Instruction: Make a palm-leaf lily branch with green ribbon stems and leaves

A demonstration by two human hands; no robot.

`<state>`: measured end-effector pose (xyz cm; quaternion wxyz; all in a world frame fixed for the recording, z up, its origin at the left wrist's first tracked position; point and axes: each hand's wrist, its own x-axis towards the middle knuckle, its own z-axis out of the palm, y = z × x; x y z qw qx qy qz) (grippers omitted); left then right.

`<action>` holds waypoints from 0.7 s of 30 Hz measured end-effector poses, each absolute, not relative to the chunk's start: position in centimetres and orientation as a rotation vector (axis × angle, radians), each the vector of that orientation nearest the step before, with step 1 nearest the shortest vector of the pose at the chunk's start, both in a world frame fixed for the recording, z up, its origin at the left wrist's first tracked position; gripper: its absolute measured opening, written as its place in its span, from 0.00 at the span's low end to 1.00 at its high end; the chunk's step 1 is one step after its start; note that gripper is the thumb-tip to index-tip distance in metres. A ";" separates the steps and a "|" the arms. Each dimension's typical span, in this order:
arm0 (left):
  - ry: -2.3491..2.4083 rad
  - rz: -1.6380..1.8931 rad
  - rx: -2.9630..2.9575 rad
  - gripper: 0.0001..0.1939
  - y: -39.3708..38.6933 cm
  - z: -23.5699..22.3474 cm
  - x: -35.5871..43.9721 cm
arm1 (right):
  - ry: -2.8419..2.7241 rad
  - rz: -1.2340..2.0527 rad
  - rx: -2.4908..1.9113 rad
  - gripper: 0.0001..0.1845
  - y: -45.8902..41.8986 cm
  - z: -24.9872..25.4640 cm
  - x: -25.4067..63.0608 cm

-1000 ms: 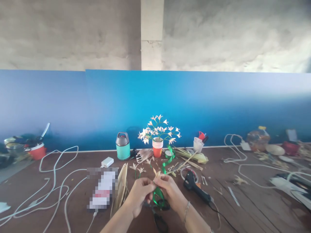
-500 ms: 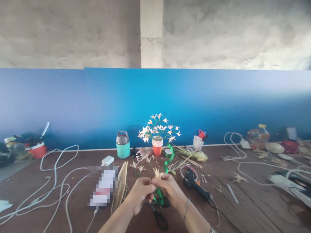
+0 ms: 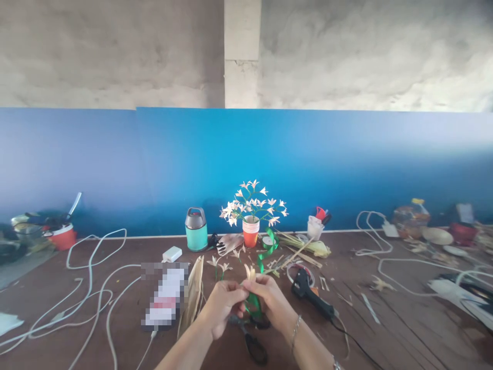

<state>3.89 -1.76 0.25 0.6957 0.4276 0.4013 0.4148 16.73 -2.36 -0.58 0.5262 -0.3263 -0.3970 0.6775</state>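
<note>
Both hands meet low in the middle of the head view. My left hand (image 3: pixel 225 304) is closed, its thumb and fingertips pinching at the base of a pale artificial flower (image 3: pixel 250 272). From the other side, my right hand (image 3: pixel 271 298) grips the same base with thumb and forefinger. Green ribbon (image 3: pixel 253 304) hangs below the fingers, and its strip runs up to a roll behind. Black-handled scissors (image 3: pixel 254 349) lie on the table under the hands. Several finished flowers on green stems stand in stacked red paper cups (image 3: pixel 250 238) beyond.
A black glue gun (image 3: pixel 311 298) with its cord lies to the right. On the left are a phone (image 3: pixel 165 300), dried husks (image 3: pixel 191 298), a white charger (image 3: pixel 172 254) and looping white cables. A teal flask (image 3: pixel 196 236) stands at the back, by the blue partition (image 3: pixel 308 154).
The flower between my fingers has turned slightly and its petals look more upright. The ribbon strip behind has shifted a little. Both hands stay pinched together in nearly the same place.
</note>
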 end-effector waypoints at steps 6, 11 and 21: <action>0.771 0.815 0.762 0.09 -1.8 0.3 3.5 | -0.892 1.748 -0.637 0.09 -2.6 -0.6 17.5; 0.745 0.825 0.860 0.09 -2.1 0.3 3.8 | -0.893 1.712 -0.695 0.11 -2.4 -0.7 17.3; 1.031 1.047 1.058 0.07 -2.5 0.1 5.0 | -0.837 1.589 -0.767 0.17 -2.0 -0.8 16.9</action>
